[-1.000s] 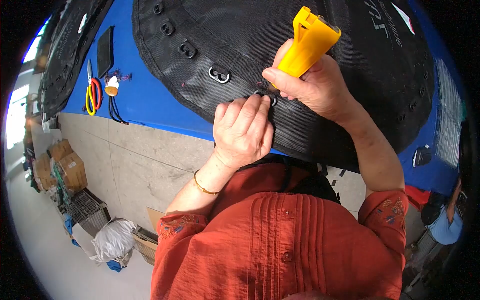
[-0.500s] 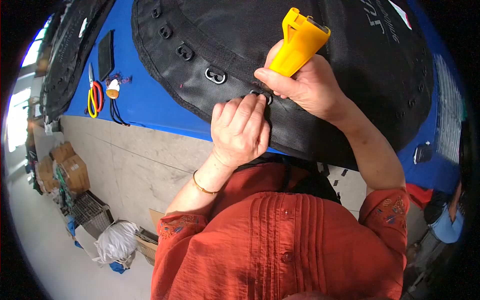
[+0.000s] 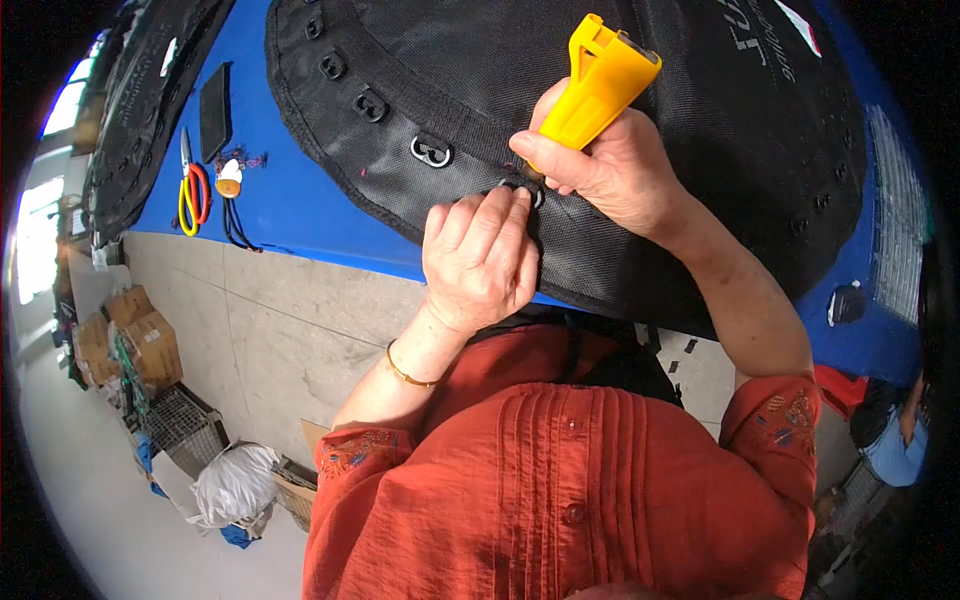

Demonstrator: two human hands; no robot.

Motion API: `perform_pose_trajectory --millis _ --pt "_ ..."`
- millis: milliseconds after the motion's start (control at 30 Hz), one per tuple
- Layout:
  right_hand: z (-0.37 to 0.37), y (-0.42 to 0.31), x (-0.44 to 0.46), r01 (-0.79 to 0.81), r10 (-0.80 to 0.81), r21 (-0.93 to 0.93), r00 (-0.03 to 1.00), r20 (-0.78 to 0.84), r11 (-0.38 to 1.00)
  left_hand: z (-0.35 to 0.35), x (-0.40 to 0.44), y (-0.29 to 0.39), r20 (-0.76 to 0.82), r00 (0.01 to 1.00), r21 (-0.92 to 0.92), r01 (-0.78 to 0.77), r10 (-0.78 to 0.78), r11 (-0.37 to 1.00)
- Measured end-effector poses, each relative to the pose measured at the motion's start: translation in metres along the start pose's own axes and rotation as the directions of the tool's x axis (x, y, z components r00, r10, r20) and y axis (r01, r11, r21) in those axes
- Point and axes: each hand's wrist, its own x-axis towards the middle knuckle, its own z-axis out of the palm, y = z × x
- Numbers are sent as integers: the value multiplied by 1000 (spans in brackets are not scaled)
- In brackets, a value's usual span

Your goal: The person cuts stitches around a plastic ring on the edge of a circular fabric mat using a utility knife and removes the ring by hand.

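Note:
A round black mesh trampoline mat with white lettering lies over the blue surface. Metal rings on black webbing tabs run along its edge, one bright ring just left of my hands. My left hand is closed, its fingertips pinching a ring tab near the mat's edge. My right hand grips a yellow plastic tool, wide end up. Its lower end points at the pinched tab; the tip is mostly hidden by my fingers.
On the blue table lie scissors with red and yellow handles, a black phone-like slab and a corded tag. Another black mat is at left. Cartons and a white sack stand on the floor.
Almost nothing differs. Both hands keep their hold in the same place, and the view has shifted very slightly.

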Motion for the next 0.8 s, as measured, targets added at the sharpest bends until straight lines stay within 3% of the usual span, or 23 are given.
perform_pose_trajectory --millis 233,300,733,800 --pt "-4 -1 4 -80 82 -45 996 38 996 -2 1 0 21 1000 11 -7 7 1000" --pt "-4 0 4 21 -19 -58 999 31 998 -1 1 1 7 1000 2 -1 1 1000" --pt "1 4 2 94 -95 -89 995 -6 992 -2 1 1 21 1000 22 -5 5 1000" --pt "4 7 10 255 -250 39 963 -99 966 -2 1 0 25 1000 25 -7 6 1000"
